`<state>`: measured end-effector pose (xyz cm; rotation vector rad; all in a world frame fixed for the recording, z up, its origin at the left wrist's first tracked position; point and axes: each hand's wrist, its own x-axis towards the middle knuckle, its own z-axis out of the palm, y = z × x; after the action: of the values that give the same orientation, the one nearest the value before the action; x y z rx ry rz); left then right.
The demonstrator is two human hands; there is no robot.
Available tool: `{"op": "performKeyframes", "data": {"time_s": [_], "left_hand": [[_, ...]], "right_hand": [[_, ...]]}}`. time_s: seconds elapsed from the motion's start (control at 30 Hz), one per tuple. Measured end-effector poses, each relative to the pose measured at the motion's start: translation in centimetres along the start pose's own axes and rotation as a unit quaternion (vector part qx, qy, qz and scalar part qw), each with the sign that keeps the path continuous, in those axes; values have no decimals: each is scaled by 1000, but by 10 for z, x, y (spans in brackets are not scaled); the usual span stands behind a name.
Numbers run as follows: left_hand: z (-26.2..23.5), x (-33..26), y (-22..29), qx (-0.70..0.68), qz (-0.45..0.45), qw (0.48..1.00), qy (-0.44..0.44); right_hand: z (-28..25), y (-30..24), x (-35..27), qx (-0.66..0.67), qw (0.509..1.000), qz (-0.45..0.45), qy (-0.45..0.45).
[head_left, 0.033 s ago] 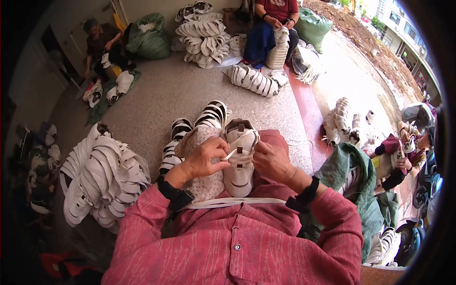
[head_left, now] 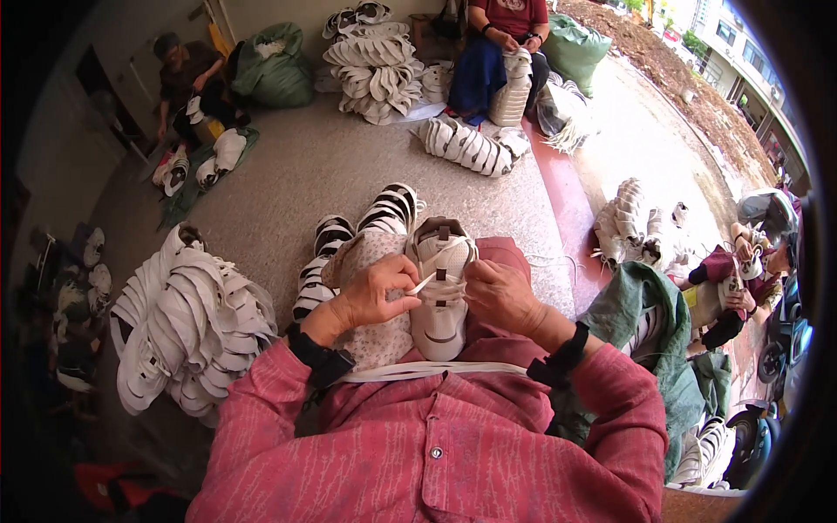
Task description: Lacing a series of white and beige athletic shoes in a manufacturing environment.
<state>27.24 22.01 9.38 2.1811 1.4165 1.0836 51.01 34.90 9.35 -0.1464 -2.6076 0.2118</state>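
A white sneaker lies toe-up on my lap, between my knees. My left hand pinches the end of a flat white lace over the shoe's eyelets. On the sneaker's right side, my right hand grips its upper with the fingers curled at the lacing. A bundle of white laces hangs across my chest. A dotted cloth covers my left knee under the left hand.
A heap of white shoes lies at my left, and striped shoes stand in front of my knees. More shoe piles and green sacks are farther off. Other people sit working at the back and right.
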Motion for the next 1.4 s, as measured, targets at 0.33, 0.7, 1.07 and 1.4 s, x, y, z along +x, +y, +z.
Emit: {"op": "performKeyframes", "data": {"time_s": [0.33, 0.7, 1.07, 1.4], "left_hand": [[-1, -8, -9, 10, -92, 994, -61], [-7, 30, -6, 74, -23, 988, 133], [21, 48, -48, -13, -65, 998, 20], [10, 55, -62, -341, -244, 901, -110]], "right_hand": [[2, -6, -7, -28, 970, 222, -100], [-23, 26, -1, 490, 715, 497, -50], [17, 45, 4, 740, 468, 484, 12], [2, -2, 93, 816, 461, 343, -64]]}}
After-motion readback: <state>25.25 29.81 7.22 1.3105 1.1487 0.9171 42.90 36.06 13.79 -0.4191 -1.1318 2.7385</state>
